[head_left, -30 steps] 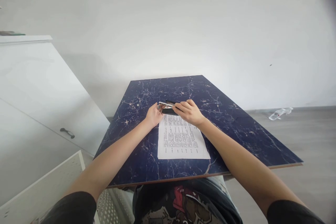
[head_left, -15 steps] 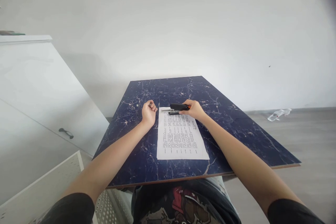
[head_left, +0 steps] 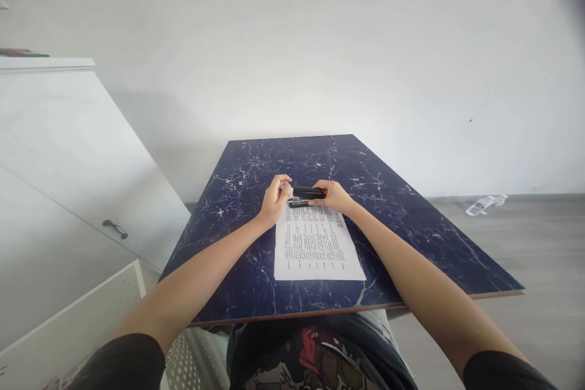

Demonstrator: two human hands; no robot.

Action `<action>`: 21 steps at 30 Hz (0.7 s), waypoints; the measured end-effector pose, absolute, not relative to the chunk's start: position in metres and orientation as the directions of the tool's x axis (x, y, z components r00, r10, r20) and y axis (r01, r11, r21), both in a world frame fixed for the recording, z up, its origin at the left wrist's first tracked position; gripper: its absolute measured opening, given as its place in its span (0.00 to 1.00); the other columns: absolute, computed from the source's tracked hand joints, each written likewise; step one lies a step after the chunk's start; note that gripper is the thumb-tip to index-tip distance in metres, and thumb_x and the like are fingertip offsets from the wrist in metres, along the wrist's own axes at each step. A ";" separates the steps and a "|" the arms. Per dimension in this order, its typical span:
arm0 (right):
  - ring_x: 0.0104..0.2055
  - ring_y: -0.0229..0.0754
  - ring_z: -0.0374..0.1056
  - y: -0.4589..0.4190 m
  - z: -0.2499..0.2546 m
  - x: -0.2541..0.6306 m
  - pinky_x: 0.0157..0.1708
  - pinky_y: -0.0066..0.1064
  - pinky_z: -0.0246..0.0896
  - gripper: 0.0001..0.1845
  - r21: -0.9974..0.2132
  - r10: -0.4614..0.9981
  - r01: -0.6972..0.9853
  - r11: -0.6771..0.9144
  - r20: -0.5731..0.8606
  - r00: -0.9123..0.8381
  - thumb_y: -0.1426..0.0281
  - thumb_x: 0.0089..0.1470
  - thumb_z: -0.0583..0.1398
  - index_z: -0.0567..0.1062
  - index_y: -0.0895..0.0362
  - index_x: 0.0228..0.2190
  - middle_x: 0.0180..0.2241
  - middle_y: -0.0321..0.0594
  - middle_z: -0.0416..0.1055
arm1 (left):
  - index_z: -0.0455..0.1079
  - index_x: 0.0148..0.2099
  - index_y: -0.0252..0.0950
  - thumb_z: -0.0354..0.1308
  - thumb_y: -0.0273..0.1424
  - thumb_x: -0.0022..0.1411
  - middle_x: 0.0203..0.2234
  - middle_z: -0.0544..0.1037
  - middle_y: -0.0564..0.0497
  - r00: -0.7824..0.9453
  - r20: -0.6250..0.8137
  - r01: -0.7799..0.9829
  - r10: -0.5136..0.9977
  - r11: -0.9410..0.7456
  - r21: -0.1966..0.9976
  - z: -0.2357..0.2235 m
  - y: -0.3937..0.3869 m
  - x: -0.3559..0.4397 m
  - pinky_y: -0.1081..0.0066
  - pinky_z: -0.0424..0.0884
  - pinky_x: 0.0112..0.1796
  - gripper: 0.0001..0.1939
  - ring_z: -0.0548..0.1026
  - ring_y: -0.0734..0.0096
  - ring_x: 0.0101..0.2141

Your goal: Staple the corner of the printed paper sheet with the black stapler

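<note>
My right hand point(head_left: 336, 196) is closed around the rear of a black stapler point(head_left: 307, 192) with an orange-red detail. The stapler's upper and lower arms stand apart, and its jaws point left. At that front end my left hand point(head_left: 275, 200) has its fingers bent and drawn together, close to or touching the stapler's tip. Whatever those fingers pinch is too small and hidden to make out. Beneath the stapler lies a sheet of printed paper point(head_left: 313, 247), its top edge partly covered by the stapler and my hands.
The paper rests on a dark blue marble-patterned table point(head_left: 393, 231). A white cabinet point(head_left: 68, 152) with a dark handle point(head_left: 115, 229) stands to the left, above a perforated white panel point(head_left: 91, 323). A clear plastic item point(head_left: 485, 205) lies on the floor at right.
My left hand has moved right, from beside the paper to the stapler's front end. My right hand and the stapler have shifted slightly nearer to me, and the stapler remains gripped.
</note>
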State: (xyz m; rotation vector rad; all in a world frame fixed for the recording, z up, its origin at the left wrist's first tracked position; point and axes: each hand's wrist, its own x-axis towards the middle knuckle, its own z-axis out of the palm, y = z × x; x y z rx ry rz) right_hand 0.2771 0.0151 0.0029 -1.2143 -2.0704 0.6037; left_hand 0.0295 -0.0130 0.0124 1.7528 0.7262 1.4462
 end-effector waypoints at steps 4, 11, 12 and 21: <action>0.51 0.55 0.68 0.007 0.016 0.275 0.52 0.50 0.63 0.35 -0.536 0.805 0.609 0.584 0.479 -0.350 0.47 0.47 0.72 0.78 0.49 0.53 0.47 0.45 0.74 | 0.60 0.55 0.39 0.49 0.43 0.76 0.32 0.74 0.55 0.373 0.576 -0.015 0.728 -0.615 0.788 0.008 -0.015 0.031 0.76 0.62 0.23 0.14 0.64 0.83 0.18; 0.46 0.50 0.68 -0.020 0.039 0.243 0.51 0.48 0.63 0.16 -0.300 0.513 0.455 0.839 0.715 -0.475 0.58 0.61 0.66 0.79 0.48 0.49 0.44 0.42 0.77 | 0.56 0.58 0.40 0.48 0.44 0.76 0.32 0.80 0.53 0.459 0.541 -0.018 0.704 -0.602 0.799 0.004 -0.017 0.030 0.77 0.65 0.21 0.16 0.69 0.81 0.16; 0.45 0.49 0.69 -0.022 0.039 0.238 0.50 0.47 0.63 0.12 -0.278 0.483 0.434 0.857 0.726 -0.489 0.61 0.63 0.65 0.80 0.48 0.46 0.43 0.41 0.78 | 0.56 0.58 0.40 0.48 0.44 0.76 0.28 0.79 0.55 0.465 0.537 -0.017 0.704 -0.599 0.800 0.003 -0.018 0.030 0.77 0.65 0.21 0.17 0.69 0.80 0.16; 0.41 0.45 0.67 -0.028 0.035 0.231 0.40 0.40 0.59 0.09 0.038 0.348 0.554 0.831 0.742 -0.573 0.72 0.67 0.58 0.79 0.52 0.38 0.38 0.40 0.79 | 0.57 0.60 0.38 0.45 0.47 0.76 0.16 0.72 0.60 0.499 0.520 0.041 0.694 -0.618 0.785 0.000 -0.017 0.031 0.75 0.67 0.21 0.21 0.72 0.73 0.15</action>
